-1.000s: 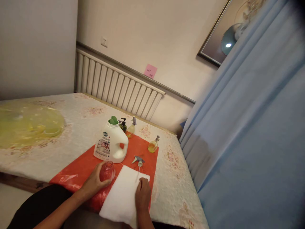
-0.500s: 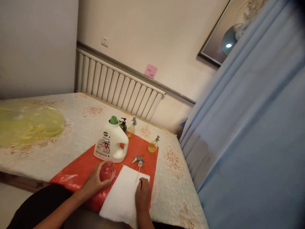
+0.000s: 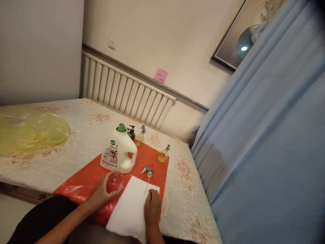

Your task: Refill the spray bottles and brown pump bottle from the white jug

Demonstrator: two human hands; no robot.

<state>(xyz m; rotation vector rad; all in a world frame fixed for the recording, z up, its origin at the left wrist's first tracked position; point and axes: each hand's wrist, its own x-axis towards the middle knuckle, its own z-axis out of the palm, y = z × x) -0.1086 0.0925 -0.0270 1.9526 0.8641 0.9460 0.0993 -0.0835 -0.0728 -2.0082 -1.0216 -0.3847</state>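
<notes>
The left hand (image 3: 100, 194) is cupping a small clear bottle (image 3: 114, 182) standing on the red mat (image 3: 86, 178), fingers wrapping its near-left side. The right hand (image 3: 152, 205) is resting curled on the white towel (image 3: 129, 210), just near the spray-head tube (image 3: 147, 179).

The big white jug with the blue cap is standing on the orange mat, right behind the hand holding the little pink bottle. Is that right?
Not quite. The cap on the big white jug is green, not blue, as the head view shows. The rest holds: the jug stands on the orange mat, just behind the left hand that grips the little pink bottle.
</notes>
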